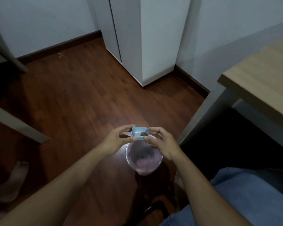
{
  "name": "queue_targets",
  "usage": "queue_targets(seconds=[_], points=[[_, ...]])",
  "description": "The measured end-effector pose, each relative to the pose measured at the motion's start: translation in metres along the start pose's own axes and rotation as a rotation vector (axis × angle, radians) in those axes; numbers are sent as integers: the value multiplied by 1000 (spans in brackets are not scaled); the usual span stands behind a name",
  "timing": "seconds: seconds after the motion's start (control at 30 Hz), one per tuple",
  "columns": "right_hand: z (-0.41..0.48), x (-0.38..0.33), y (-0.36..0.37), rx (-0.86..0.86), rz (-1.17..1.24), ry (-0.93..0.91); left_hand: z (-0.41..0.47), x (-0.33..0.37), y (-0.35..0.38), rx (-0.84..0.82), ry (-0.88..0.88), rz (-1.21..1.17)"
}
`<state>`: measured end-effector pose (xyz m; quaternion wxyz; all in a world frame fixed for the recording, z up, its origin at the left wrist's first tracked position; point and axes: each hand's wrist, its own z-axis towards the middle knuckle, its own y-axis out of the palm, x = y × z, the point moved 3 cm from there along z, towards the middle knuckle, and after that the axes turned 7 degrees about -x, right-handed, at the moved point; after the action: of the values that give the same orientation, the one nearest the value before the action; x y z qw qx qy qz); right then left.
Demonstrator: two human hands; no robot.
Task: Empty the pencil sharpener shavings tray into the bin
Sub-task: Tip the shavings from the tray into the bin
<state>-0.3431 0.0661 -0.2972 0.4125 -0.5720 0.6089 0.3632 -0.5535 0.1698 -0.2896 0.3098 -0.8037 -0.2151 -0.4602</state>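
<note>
Pinching shavings tray (140, 133) between left hand (117, 141), right hand (162, 144), above bin (143, 167).

Both forearms are seen bare to the frame's lower edge, with no sleeves, and no rings are seen on the left hand (116, 141) or the right hand (163, 144). Blue denim trousers (245, 199) are worn. Both feet are bare.

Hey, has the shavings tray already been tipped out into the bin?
No, the tray is held open side up between the left hand and right hand above the bin, shavings inside.
</note>
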Motion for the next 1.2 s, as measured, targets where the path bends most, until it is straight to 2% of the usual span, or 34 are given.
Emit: queue_targets(seconds=[0.1, 0.3, 0.63, 0.77, 0.93, 1.2], points=[[0, 21, -7, -15, 1, 87, 2, -13, 14, -39, -49, 29], [-2, 43, -9, -33, 71, 196, 4, -30, 30, -106, -181, -85], [2, 53, -3, 39, 70, 288, 11, -36, 50, -35, -602, -252], [0, 50, -3, 5, 34, 337, 14, -34, 52, -42, -719, -299], [4, 55, -3, -12, 66, 360, 17, -38, 50, -55, -787, -291], [0, 50, -3, -22, 87, 362, 22, -47, 48, -83, -779, -308]])
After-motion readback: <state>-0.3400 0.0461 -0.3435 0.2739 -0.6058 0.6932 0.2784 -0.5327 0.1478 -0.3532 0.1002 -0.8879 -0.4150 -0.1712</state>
